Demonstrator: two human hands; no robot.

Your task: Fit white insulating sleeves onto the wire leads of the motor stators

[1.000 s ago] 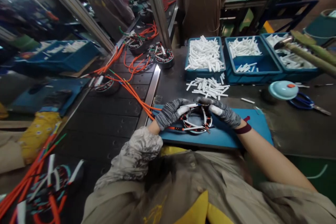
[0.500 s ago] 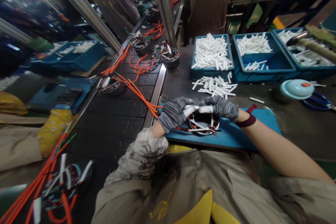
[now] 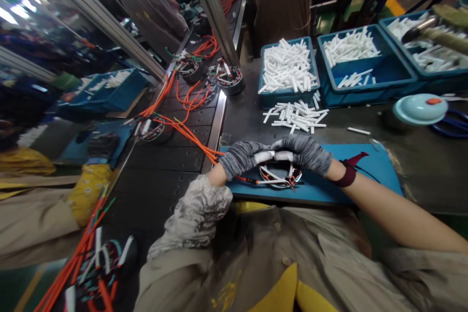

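Observation:
A ring-shaped motor stator (image 3: 281, 183) with dark and orange windings lies on a blue mat (image 3: 340, 194). White sleeves show on its leads, and orange cables (image 3: 199, 145) run off to the left. My left hand (image 3: 243, 158), in a grey knit glove with white fingertips, is closed at the stator's far rim. My right hand (image 3: 309, 154), gloved alike, closes there from the other side. The thumbs and fingertips nearly meet; whatever they pinch is hidden behind them.
Blue bins (image 3: 288, 92) of white sleeves stand at the back, with loose sleeves (image 3: 296, 116) before them. A light-blue lidded container (image 3: 420, 108) is at right. More stators (image 3: 229, 78) and orange cables lie along the left line. A co-worker's yellow sleeve (image 3: 93, 190) is at far left.
The camera view has shifted slightly. Both hands stay at the stator's far rim; their fingertips have drawn closer together, and the right wrist has turned a little.

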